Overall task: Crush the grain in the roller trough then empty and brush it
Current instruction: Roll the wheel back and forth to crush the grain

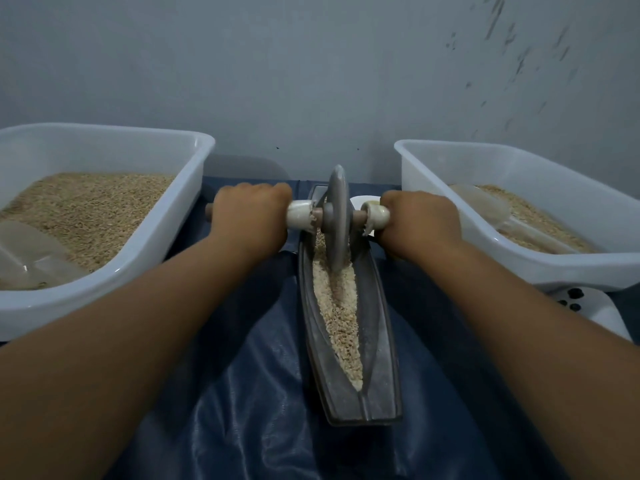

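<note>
A view from above a person's outstretched forearms, looking down at a dark blue cloth [242,410] spread in front of a pale grey wall [311,71]. In the middle, a long, narrow metal trough [377,358] shaped like a boat runs away from the viewer. A line of pale grain [341,320] lies along its bottom, from near its close end up to a metal wheel [336,216]. The wheel stands upright on its edge in the far part of the trough, resting in the grain. A rod passes through the wheel's centre and sticks out to both sides, with white wrapping on each side.

The left hand [249,216] is curled tightly round the rod's left side, knuckles up. The right hand [420,220] grips the rod's right side the same way.

On the left sits a white plastic tub [194,188] filled with grain, with a clear scoop [31,258] lying in its near corner. On the right sits a second white tub [450,209] holding a thinner layer of grain and another clear scoop [485,209]. A white object with dark spots [571,299] peeks out below the right tub; what it is cannot be told.
</note>
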Demonstrator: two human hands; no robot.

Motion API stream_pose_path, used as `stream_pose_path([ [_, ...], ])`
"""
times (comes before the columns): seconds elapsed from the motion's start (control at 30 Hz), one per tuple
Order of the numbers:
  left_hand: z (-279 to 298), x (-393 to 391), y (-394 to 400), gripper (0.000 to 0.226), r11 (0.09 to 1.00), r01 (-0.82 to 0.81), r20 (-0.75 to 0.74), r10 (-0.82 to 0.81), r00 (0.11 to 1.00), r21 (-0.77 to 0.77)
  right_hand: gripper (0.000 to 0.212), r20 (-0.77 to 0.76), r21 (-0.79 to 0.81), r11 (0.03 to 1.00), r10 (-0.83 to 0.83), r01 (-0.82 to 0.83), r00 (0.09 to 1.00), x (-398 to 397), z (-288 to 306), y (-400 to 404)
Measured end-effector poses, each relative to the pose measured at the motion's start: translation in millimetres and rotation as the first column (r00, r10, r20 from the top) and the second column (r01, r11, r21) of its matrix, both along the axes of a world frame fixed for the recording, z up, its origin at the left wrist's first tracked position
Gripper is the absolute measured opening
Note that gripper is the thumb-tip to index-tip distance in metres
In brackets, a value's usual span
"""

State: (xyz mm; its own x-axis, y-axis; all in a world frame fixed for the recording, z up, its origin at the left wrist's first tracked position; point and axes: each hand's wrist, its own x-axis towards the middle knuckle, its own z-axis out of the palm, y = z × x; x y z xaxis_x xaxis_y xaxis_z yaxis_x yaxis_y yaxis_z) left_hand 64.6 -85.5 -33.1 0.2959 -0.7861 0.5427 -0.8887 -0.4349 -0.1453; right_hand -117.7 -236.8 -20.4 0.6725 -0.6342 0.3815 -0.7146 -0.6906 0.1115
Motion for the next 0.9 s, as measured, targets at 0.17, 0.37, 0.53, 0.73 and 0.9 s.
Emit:
stream_pose_path([
  [0.17, 2.3, -17.6, 17.5, 0.031, 0.999, 0.027, 0.064, -0.028, 0.998, 0.019, 0.010, 0.038, 0.088, 0.996, -0.022, 0.018, 0.999, -20.7, -15.3, 15.2],
  [0.37, 8.6, -63.4, 70.9, 0.042, 0.995, 0.100, 0.119, -0.099, 0.988, -0.007, 0.017, -0.078, 0.245, 0.969, 0.017, 0.002, 0.997, -68.2, -2.0, 62.9],
  [0.53, 5.8, -73.2, 102.4, 0.042, 0.983, 0.163, 0.071, -0.158, 0.985, -0.081, 0.038, -0.041, -0.081, 0.992, 0.092, -0.095, 0.995, -98.5, 13.4, 95.1],
  [0.73, -8.1, -43.4, 63.4, 0.034, 0.998, 0.066, 0.038, -0.066, 0.997, -0.019, 0.024, -0.061, 0.015, 1.000, 0.028, -0.028, 0.998, -56.3, 0.1, 61.4],
  [0.9, -5.5, -13.2, 19.2, 0.031, 1.000, 0.020, 0.001, -0.020, 1.000, -0.015, 0.010, -0.024, -0.015, 1.000, 0.006, -0.006, 1.000, -11.8, -3.2, 15.7],
])
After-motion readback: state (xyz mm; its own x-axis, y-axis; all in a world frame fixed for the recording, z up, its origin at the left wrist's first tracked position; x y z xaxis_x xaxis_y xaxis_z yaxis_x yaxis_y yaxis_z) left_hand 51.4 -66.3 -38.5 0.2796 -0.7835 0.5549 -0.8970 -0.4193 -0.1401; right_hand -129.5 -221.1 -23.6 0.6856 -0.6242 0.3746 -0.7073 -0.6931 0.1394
